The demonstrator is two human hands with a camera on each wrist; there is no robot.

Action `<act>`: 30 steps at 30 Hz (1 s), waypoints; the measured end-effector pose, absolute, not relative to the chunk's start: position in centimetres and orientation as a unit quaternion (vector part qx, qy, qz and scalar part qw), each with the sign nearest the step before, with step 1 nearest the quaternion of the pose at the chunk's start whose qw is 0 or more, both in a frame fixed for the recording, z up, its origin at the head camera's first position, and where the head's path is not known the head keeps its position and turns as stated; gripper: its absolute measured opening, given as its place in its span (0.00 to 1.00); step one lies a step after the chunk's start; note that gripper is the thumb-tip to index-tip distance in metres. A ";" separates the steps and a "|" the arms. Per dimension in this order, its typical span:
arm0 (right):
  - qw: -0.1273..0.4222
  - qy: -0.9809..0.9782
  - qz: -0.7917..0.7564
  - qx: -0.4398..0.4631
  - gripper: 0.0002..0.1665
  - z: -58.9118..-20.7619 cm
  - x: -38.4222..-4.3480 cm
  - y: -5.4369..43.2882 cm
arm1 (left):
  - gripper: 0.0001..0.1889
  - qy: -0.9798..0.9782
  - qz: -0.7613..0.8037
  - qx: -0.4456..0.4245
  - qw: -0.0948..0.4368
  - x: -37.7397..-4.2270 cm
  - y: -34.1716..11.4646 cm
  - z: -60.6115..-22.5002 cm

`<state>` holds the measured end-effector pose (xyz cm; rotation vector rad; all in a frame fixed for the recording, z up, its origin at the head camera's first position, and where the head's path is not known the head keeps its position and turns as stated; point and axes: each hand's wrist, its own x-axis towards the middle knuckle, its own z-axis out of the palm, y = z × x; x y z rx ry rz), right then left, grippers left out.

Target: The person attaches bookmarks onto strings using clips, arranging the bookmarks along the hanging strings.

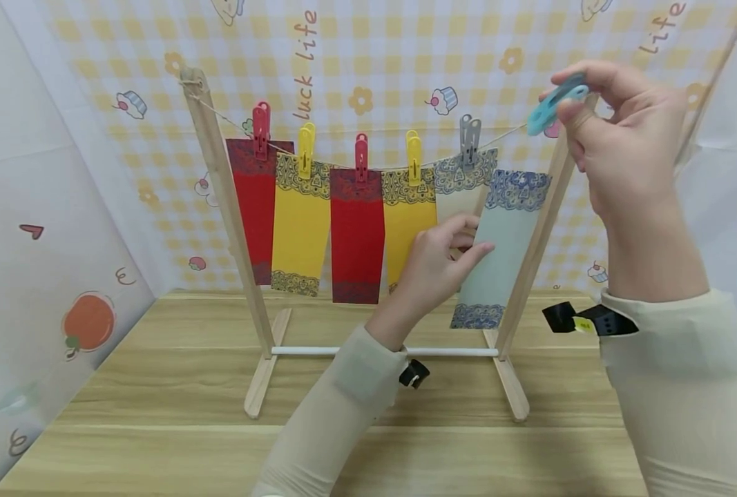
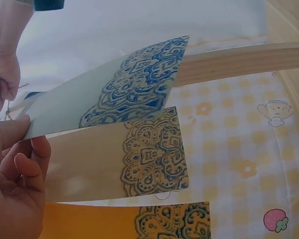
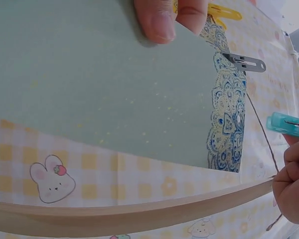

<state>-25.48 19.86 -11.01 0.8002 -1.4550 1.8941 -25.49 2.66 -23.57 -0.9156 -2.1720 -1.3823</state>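
Note:
My left hand [image 1: 433,262] pinches a pale green paper card [image 1: 514,238] with blue lace-patterned ends by its left edge, thumb in front. The card hangs upright near the right post, its top edge below the string [image 1: 505,138]. In the left wrist view, its blue-patterned end [image 2: 139,82] overlaps a beige card [image 2: 84,164] behind it. Up by the right end of the string, my right hand [image 1: 638,131] holds a turquoise clothespin [image 1: 543,116] between thumb and fingers. The right wrist view shows this clothespin [image 3: 284,123] apart from the card.
Red [image 1: 356,241] and yellow [image 1: 301,221] cards hang from the string by red and yellow clothespins. A grey clothespin [image 1: 470,141] holds the beige card. The wooden frame's left post [image 1: 225,200] and right post [image 1: 532,255] stand on feet joined by a white rod [image 1: 306,351].

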 end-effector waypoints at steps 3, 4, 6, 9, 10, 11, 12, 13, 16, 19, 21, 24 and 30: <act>0.314 -0.554 0.710 0.300 0.07 -10.6 -25.7 19.8 | 0.16 -0.778 -0.497 -0.325 0.207 -25.6 2.9 -23.6; 0.319 -0.560 0.704 0.299 0.06 -10.4 -25.7 19.8 | 0.16 -0.776 -0.498 -0.324 0.210 -25.6 3.0 -23.6; 0.325 -0.572 0.691 0.299 0.05 -10.1 -25.8 19.8 | 0.16 -0.774 -0.500 -0.323 0.216 -25.8 3.1 -23.7; 0.321 -0.604 0.671 0.285 0.06 -9.8 -25.9 20.0 | 0.15 -0.769 -0.505 -0.322 0.222 -25.9 3.2 -23.7; 0.317 -0.617 0.665 0.277 0.06 -9.7 -25.9 20.1 | 0.15 -0.769 -0.506 -0.321 0.223 -25.9 3.3 -23.7; 0.316 -0.634 0.653 0.268 0.06 -9.6 -25.9 20.2 | 0.15 -0.769 -0.506 -0.320 0.224 -26.0 3.3 -23.7; 0.314 -0.652 0.640 0.257 0.07 -9.5 -25.9 20.3 | 0.15 -0.769 -0.506 -0.320 0.224 -26.0 3.3 -23.7; 0.315 -0.672 0.623 0.247 0.07 -9.4 -25.9 20.4 | 0.15 -0.770 -0.505 -0.319 0.224 -26.0 3.4 -23.7; 0.314 -0.719 0.579 0.221 0.08 -9.2 -25.9 20.7 | 0.15 -0.772 -0.501 -0.320 0.222 -26.1 3.5 -23.6; 0.295 -0.736 0.570 0.215 0.09 -9.0 -25.9 21.0 | 0.16 -0.773 -0.500 -0.321 0.222 -26.2 3.7 -23.7; 0.274 -0.732 0.584 0.220 0.10 -9.0 -25.9 21.3 | 0.16 -0.772 -0.502 -0.320 0.224 -26.3 3.8 -23.8; 0.256 -0.733 0.589 0.225 0.10 -9.1 -26.0 21.5 | 0.16 -0.768 -0.507 -0.317 0.229 -26.4 3.8 -23.8; 0.251 -0.760 0.560 0.215 0.09 -9.5 -25.8 21.6 | 0.16 -0.768 -0.509 -0.312 0.232 -26.4 4.0 -23.8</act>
